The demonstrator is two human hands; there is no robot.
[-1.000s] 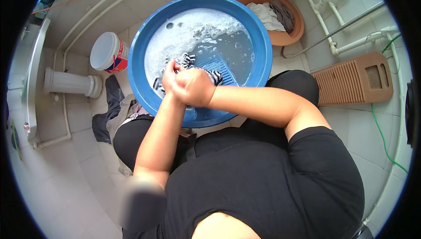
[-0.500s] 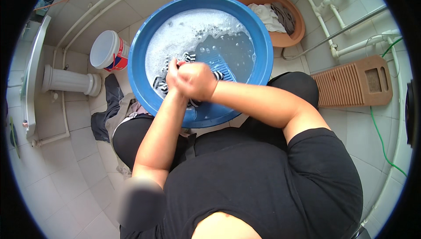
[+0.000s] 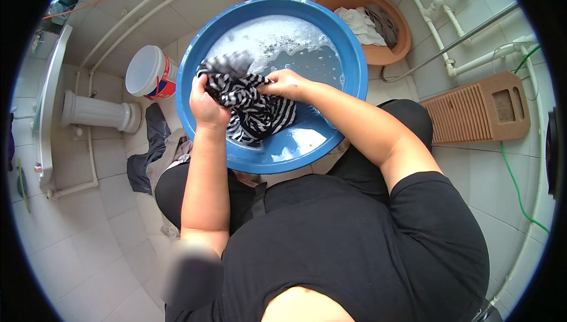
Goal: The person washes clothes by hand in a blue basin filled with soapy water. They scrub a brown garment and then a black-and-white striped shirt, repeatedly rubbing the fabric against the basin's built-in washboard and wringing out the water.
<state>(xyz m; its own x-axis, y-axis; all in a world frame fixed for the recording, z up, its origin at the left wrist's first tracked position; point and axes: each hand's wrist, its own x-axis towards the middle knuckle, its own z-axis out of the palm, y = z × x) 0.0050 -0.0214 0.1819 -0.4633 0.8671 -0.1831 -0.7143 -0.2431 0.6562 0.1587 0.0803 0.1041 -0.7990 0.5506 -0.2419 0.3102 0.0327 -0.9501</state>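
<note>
A black-and-white striped garment (image 3: 263,106) hangs bunched between my hands over a large blue tub (image 3: 184,94). My left hand (image 3: 208,102) grips its left side, fingers closed on the cloth. At its upper right edge, my right hand (image 3: 286,84) pinches a fold between thumb and fingers. The garment's far end is smeared by motion. Beneath it the tub holds greyish water topped with white suds (image 3: 274,29). The blue washboard in the tub is mostly hidden by the cloth.
Behind the tub at right, a brown basin (image 3: 403,32) holds white and grey-brown cloths. A white bucket (image 3: 143,71) stands at left, near dark and beige clothes (image 3: 156,130) on the tiled floor. A brown washboard (image 3: 460,114) lies at right. White pipes (image 3: 440,41) run along the walls.
My hands were close together, low over the suds, with the garment squeezed under them. Now they are apart and the garment is lifted and spread out between them.
</note>
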